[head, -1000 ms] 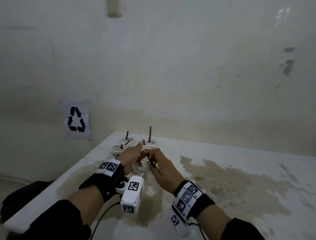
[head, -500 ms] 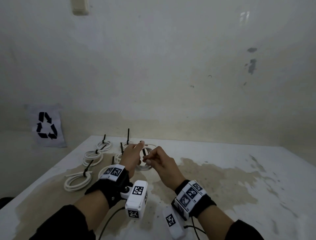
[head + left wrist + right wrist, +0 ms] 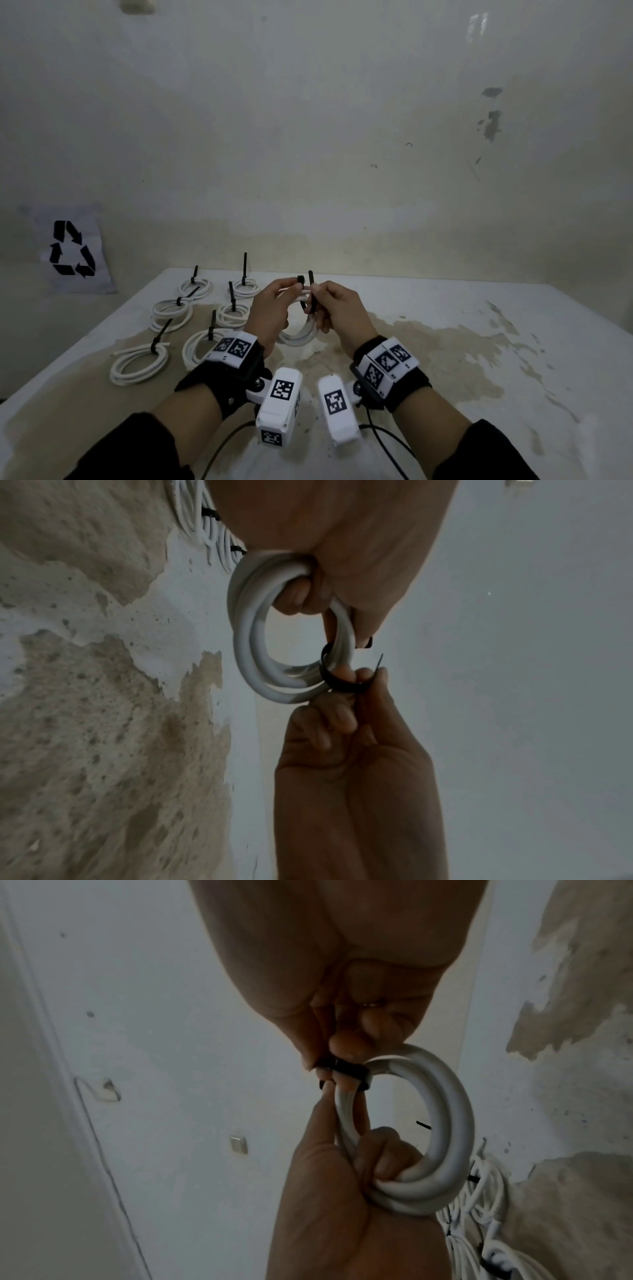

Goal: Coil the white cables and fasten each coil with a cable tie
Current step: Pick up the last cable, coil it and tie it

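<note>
Left hand [image 3: 270,310]: raised above the desk [image 3: 445,342], just left of the white cable coil [image 3: 301,334]; curled fingers [image 3: 298,593] hooked through the coil, gripping its strands, thumb and forefinger up at the coil's top.
Right hand [image 3: 337,313]: just right of the coil, level with the left hand; thumb and fingertips [image 3: 342,673] pinch the black cable tie [image 3: 311,291] looped round the coil; remaining fingers curled into the palm.
Forearms: both reach forward toward the coil, converging; dark sleeves pushed back.
Wrists: each carries a black strap with a white camera unit.
</note>
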`<state>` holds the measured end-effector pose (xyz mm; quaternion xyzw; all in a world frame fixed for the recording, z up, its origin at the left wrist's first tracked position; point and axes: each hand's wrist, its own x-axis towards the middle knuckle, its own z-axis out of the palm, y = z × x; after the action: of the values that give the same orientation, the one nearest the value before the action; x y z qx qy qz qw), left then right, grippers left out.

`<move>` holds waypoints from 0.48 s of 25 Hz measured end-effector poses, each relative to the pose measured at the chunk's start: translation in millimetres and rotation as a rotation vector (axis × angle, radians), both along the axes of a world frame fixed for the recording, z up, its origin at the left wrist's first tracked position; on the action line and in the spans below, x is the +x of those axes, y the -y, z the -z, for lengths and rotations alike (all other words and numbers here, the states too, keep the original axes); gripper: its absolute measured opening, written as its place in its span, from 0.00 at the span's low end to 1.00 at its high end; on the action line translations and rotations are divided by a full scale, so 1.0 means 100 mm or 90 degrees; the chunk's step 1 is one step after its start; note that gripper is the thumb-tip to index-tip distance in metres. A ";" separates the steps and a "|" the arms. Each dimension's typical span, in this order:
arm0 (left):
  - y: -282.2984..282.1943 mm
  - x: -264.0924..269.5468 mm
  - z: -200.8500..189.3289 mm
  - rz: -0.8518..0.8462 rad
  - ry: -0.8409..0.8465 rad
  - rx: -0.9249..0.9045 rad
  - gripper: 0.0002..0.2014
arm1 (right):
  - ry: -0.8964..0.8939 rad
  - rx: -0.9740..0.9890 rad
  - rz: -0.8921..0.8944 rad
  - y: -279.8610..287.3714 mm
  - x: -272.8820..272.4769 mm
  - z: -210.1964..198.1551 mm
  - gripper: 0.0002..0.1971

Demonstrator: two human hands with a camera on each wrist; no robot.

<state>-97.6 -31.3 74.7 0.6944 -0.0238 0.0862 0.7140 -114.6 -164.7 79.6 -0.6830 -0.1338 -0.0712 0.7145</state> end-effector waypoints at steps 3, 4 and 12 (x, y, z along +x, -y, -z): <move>0.03 -0.01 0.00 -0.007 0.033 0.034 0.07 | -0.062 0.009 -0.018 0.03 0.02 -0.03 0.14; 0.04 -0.01 0.00 -0.007 0.040 0.041 0.07 | -0.074 0.002 -0.022 0.04 0.01 -0.04 0.14; 0.10 -0.03 0.06 -0.004 0.049 0.060 0.05 | -0.129 -0.048 -0.035 0.12 0.02 -0.04 0.14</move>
<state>-100.2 -41.1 68.3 0.7234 -0.0530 0.1138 0.6790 -113.1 -176.6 84.0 -0.7093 -0.0823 0.0230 0.6997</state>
